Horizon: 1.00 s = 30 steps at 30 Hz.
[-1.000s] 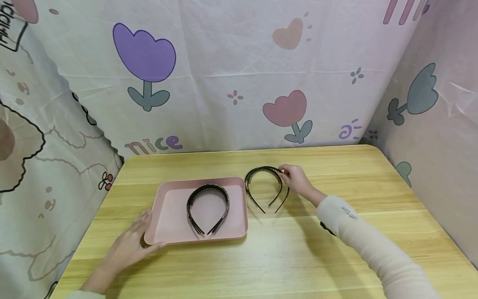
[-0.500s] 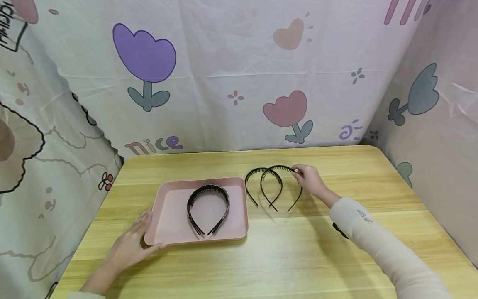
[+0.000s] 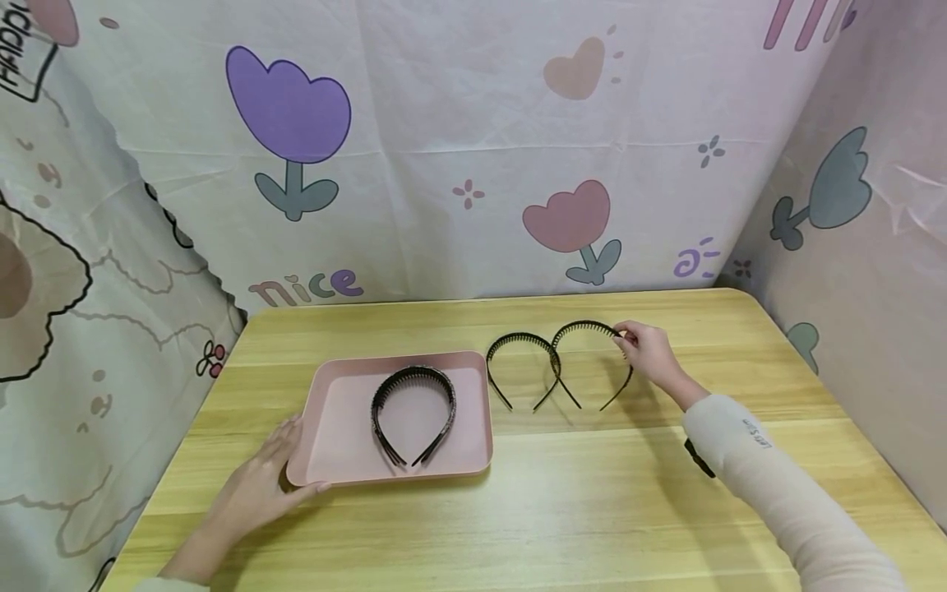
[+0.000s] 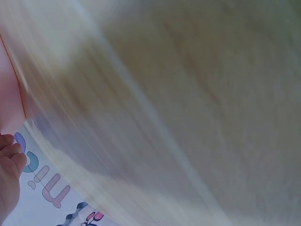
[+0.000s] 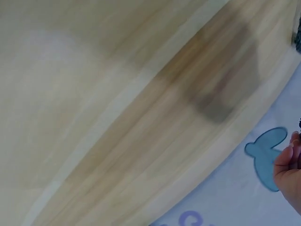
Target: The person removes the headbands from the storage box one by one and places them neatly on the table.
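Observation:
My right hand point(image 3: 651, 355) pinches the right shoulder of a thin black toothed headband point(image 3: 584, 324) above the right half of the table. The left side of that headband overlaps a second black headband point(image 3: 518, 335) beside the tray. My left hand point(image 3: 255, 485) rests against the left front corner of a pink tray point(image 3: 314, 419), fingers along its left side and thumb at the front rim. Inside the tray, several dark headbands point(image 3: 412, 372) lie stacked. Only part of the left hand point(image 4: 8, 172) and the tray's edge point(image 4: 10, 94) shows in the left wrist view.
The light wooden table point(image 3: 562, 518) meets a patterned cloth point(image 3: 429, 164) at its back edge, with more cloth at both sides. In the right wrist view, my right hand point(image 5: 290, 172) is cut off at the frame's edge.
My right hand has drawn one headband to the right, so the two that nearly coincided now overlap only at their sides. The left hand and tray stay put.

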Tool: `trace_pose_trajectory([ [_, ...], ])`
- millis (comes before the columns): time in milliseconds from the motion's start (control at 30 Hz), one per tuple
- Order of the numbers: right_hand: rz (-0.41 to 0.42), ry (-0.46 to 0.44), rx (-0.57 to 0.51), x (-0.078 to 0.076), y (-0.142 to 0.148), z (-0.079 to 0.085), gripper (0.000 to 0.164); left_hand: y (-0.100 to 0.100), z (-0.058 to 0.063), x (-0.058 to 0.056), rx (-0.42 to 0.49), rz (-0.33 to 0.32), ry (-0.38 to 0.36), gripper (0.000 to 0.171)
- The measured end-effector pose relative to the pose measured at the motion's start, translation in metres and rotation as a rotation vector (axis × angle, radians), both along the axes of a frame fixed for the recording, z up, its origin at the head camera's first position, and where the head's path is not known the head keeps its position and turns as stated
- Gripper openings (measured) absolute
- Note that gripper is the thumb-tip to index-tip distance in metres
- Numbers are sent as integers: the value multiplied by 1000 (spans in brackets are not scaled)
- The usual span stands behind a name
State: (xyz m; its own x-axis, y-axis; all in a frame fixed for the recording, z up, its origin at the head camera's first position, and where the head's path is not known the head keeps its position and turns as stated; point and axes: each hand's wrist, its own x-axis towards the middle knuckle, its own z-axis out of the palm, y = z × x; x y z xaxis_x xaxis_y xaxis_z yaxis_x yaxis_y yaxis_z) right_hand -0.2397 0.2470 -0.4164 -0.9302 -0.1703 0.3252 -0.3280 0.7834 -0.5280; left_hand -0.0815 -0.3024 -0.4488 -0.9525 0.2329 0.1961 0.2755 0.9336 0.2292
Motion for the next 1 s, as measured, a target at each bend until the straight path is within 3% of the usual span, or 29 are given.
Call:
trace_pose_trajectory([
  [333,-36,29,-7,-5,21,-14,14,0,0,1,1,10,-6,99],
  [600,-10,59,16,-11,21,-17,12,0,-1,1,20,8,12,100],
  [1000,-30,5,39,-21,24,-26,10,0,-2,1,15,12,12,101],
])
